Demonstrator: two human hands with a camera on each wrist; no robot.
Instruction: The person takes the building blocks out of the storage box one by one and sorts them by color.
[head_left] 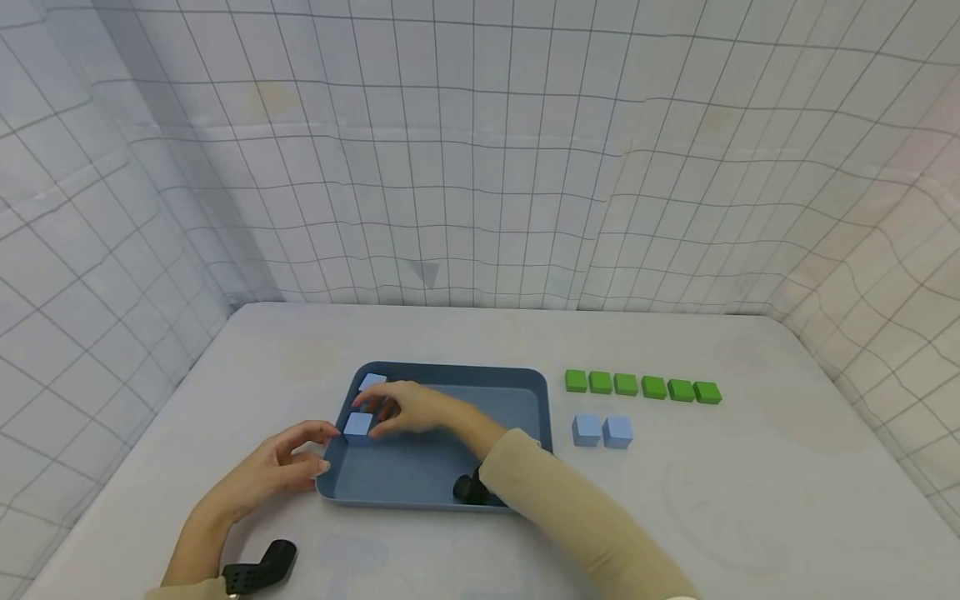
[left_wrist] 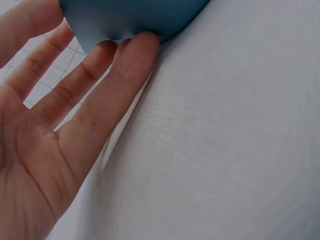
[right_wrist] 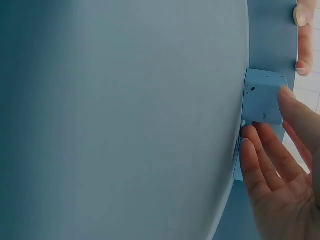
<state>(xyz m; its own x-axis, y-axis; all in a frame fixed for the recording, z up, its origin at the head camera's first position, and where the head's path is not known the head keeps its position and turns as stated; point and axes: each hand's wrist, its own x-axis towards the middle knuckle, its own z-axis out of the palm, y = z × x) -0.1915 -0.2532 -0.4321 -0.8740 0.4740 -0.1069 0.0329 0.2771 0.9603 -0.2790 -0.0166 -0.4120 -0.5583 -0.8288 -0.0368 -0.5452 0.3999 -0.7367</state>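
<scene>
A blue-grey tray lies on the table. My left hand is at its left side, with fingertips against the tray's outer wall in the left wrist view. My right hand reaches in over the tray. A light blue cube sits inside, by the left wall. My right thumb touches that cube in the right wrist view, while the other fingers extend loosely beside it. Behind it, a second blue cube stands in the back left corner, partly hidden by my right fingers.
Several green blocks form a row right of the tray. Two blue cubes, a left one and a right one, stand in front of them. White grid-patterned curtains enclose the table. Each wrist wears a black camera.
</scene>
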